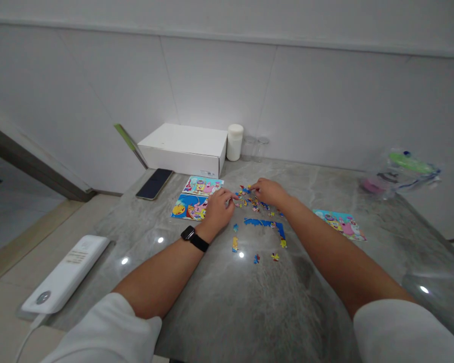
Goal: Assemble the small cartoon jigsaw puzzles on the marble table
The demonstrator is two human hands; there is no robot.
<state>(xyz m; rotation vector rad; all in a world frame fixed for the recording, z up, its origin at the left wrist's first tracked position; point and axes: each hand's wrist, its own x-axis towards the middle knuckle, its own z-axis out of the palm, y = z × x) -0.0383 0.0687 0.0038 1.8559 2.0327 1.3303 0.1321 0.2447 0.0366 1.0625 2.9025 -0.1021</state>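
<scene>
A pile of small colourful jigsaw puzzle pieces [256, 201] lies on the grey table. My right hand [271, 192] reaches into its far right side, fingertips pinched at a puzzle piece. At the pile's left edge is my left hand [220, 207], its fingers curled together; whatever is between them is too small to make out. Nearer me, joined blue pieces form a corner strip [265, 222] running along the top and down the right. Several loose pieces lie around it, among them a yellow piece [235, 245] and a blue-red piece [257, 259]. Printed cartoon picture sheets [191, 206] lie partly under my left hand.
Another cartoon picture card [340, 225] lies right of my right forearm. A phone [155, 184], white box [183, 146], white bottle [234, 142] and clear jars [255, 147] stand or lie behind. A white power bank [68, 272] with cable is at left, a plastic bag [399, 174] at right.
</scene>
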